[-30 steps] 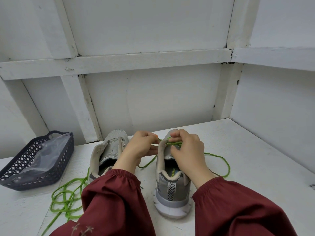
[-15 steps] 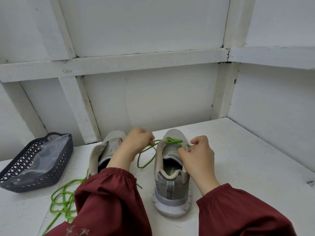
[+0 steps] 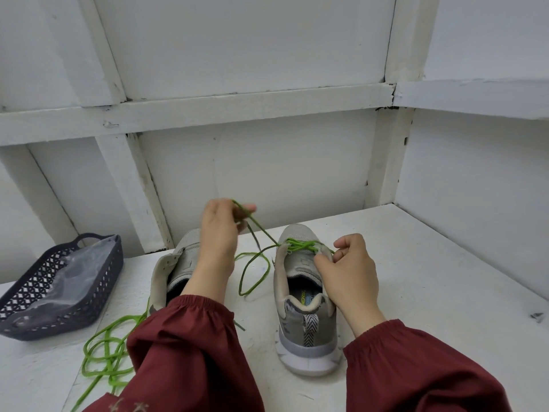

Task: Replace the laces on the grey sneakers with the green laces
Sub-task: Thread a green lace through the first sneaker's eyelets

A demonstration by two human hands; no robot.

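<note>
Green lace (image 3: 261, 231), pinched by left hand (image 3: 221, 233) and right hand (image 3: 347, 269), fills only right shoe's (image 3: 306, 328) far eyelets; left shoe (image 3: 178, 260) seems unlaced.

Grey sneaker (image 3: 307, 331) upright, green lace (image 3: 300, 244) across front eyelets

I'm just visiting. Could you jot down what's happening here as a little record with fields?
left hand: holds lace raised, taut
right hand: pinches laced sneaker at eyelet edge
other sneaker: no lace visible
spare lace: loose on table
basket: far left, plastic inside
</note>
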